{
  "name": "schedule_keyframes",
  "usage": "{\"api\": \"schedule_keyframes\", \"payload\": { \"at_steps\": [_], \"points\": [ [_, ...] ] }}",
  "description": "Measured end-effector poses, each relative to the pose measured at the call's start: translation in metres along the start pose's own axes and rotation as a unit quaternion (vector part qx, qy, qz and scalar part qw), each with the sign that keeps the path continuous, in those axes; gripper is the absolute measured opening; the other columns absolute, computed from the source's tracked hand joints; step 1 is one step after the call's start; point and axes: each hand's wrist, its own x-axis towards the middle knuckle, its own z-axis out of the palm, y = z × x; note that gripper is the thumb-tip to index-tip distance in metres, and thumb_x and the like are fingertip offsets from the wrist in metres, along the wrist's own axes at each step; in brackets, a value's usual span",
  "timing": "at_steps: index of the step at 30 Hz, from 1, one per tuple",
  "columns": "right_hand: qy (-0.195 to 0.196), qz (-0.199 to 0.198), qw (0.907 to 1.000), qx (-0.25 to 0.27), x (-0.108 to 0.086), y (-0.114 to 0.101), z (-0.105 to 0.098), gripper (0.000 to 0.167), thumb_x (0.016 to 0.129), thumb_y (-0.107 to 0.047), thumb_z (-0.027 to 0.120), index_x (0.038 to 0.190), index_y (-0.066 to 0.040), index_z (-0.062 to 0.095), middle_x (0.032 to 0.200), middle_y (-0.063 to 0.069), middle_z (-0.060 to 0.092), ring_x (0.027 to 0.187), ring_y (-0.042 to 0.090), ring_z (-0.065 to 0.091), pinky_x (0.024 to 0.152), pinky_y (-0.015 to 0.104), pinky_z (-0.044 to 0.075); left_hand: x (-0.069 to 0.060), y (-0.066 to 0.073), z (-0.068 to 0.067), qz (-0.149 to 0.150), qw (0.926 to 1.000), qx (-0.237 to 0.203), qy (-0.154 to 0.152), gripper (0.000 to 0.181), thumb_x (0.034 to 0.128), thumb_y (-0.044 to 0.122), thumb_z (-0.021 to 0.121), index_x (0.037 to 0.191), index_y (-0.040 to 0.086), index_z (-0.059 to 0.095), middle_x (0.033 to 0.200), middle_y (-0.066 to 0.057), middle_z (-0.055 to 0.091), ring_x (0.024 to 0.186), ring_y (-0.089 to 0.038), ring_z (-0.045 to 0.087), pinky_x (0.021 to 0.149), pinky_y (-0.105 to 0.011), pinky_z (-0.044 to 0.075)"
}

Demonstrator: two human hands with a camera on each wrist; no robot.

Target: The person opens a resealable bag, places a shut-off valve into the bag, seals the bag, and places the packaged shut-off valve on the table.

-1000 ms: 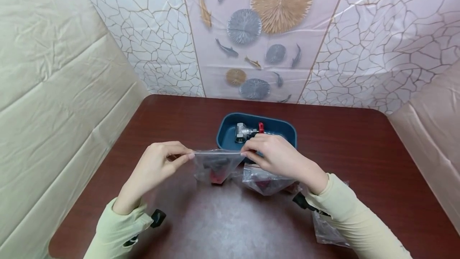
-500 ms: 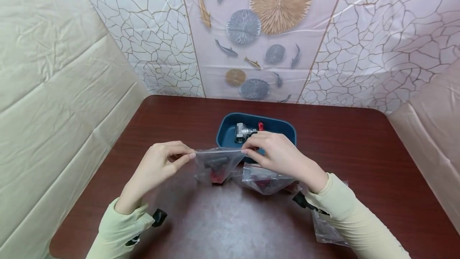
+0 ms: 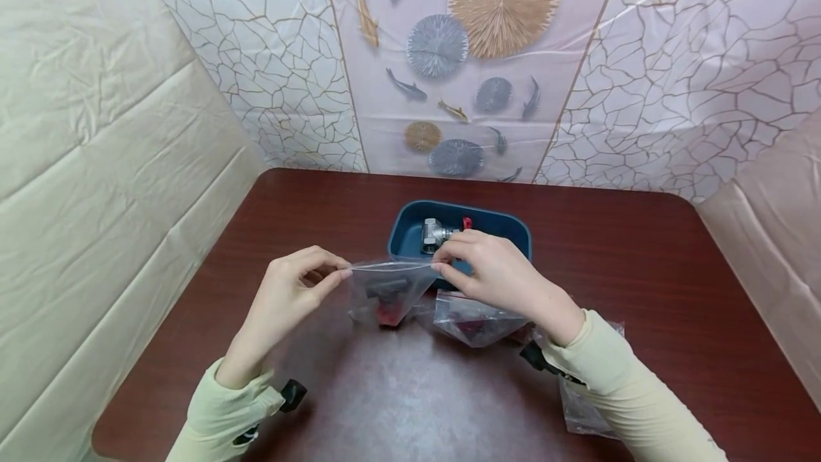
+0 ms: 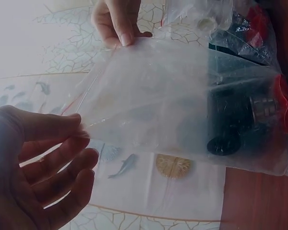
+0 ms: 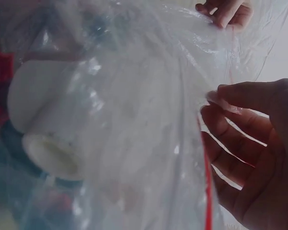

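A clear zip-lock bag [image 3: 410,278] hangs between my hands. My left hand [image 3: 288,294] pinches one top corner, thumb against index finger. The other top corner is pinched by my right hand [image 3: 497,278]. Inside lies a dark fitting [image 4: 225,112] with a metal collar and a red part [image 3: 388,316] at the bottom. Whether the bag's seal is closed along its whole length I cannot tell. Below my right hand sits a second zip-lock bag [image 3: 474,323] with something red inside; the right wrist view shows a white pipe fitting [image 5: 43,96] through clear plastic.
Behind the hands stands a blue tray [image 3: 404,223] holding a metal valve [image 3: 432,234] with a red handle [image 3: 467,223]. Another clear bag [image 3: 584,408] lies partly under the right forearm. The brown table [image 3: 308,212] ends at a patterned cloth backdrop.
Both hands have risen slightly, lifting the top edge of the zip-lock bag a little. Their pinch on its corners stays the same. The left forearm has shifted slightly right.
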Motion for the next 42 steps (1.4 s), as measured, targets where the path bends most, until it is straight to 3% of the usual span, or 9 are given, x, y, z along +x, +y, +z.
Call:
{"api": "schedule_keyframes", "payload": {
  "at_steps": [6,11,18,26,31,36,42],
  "points": [
    [0.000,-0.036,0.9994,0.003,0.009,-0.012,0.005,0.021,0.096,-0.027,0.070,0.113,-0.015,0.074,0.106,-0.004,0.068,0.099,0.013,0.063,0.085,0.037,0.052,-0.002,0.003,0.003,0.004,0.9998,0.015,0.011,0.016,0.0857,0.005,0.079,0.089,0.021,0.077,0.086,0.016,0.069,0.070,-0.003,0.062,0.063,-0.021,0.053],
    [0.006,-0.056,0.9984,0.009,0.023,-0.032,0.016,0.026,0.097,-0.033,0.069,0.115,-0.015,0.073,0.107,-0.003,0.069,0.100,0.013,0.062,0.091,0.038,0.050,-0.002,0.005,0.007,0.007,0.9997,0.020,0.014,0.015,0.0865,0.007,0.079,0.089,0.022,0.076,0.084,0.017,0.066,0.068,-0.002,0.060,0.061,-0.024,0.054],
    [0.004,-0.037,0.9987,0.034,0.042,-0.049,0.033,0.023,0.096,-0.029,0.071,0.111,-0.014,0.074,0.101,-0.003,0.070,0.092,0.013,0.063,0.081,0.033,0.052,-0.001,0.009,0.012,0.003,1.0000,0.001,-0.007,0.013,0.0886,0.008,0.078,0.090,0.020,0.074,0.085,0.014,0.065,0.067,-0.004,0.060,0.062,-0.025,0.054],
    [0.008,-0.039,0.9970,0.066,0.045,-0.050,0.039,0.012,0.096,-0.026,0.071,0.101,-0.017,0.077,0.091,-0.007,0.069,0.084,0.008,0.060,0.071,0.026,0.051,-0.002,0.010,0.013,0.005,1.0000,-0.004,-0.004,0.013,0.0882,0.008,0.078,0.091,0.020,0.076,0.085,0.015,0.066,0.066,-0.004,0.060,0.061,-0.025,0.054],
    [0.030,-0.060,0.9952,0.071,0.048,-0.050,0.041,0.008,0.094,-0.021,0.073,0.098,-0.016,0.077,0.088,-0.007,0.069,0.081,0.007,0.060,0.069,0.024,0.050,-0.001,0.010,0.011,0.005,1.0000,0.001,-0.002,0.012,0.0880,0.008,0.078,0.090,0.019,0.076,0.084,0.015,0.066,0.067,-0.005,0.060,0.061,-0.027,0.055],
    [0.060,-0.093,0.9917,0.065,0.049,-0.051,0.043,0.005,0.090,-0.017,0.074,0.094,-0.016,0.078,0.084,-0.008,0.069,0.077,0.009,0.060,0.068,0.025,0.049,-0.001,0.010,0.008,-0.002,0.9998,-0.001,-0.019,0.010,0.0886,0.009,0.078,0.090,0.018,0.075,0.083,0.017,0.065,0.068,-0.002,0.060,0.062,-0.027,0.055],
    [0.070,-0.102,0.9910,0.051,0.049,-0.049,0.043,0.006,0.091,-0.018,0.072,0.092,-0.017,0.078,0.084,-0.008,0.070,0.076,0.010,0.060,0.070,0.027,0.049,-0.001,0.011,0.008,-0.002,0.9995,-0.001,-0.030,0.013,0.0890,0.008,0.077,0.091,0.020,0.074,0.084,0.017,0.064,0.070,-0.002,0.061,0.063,-0.026,0.055]
  ]
}}
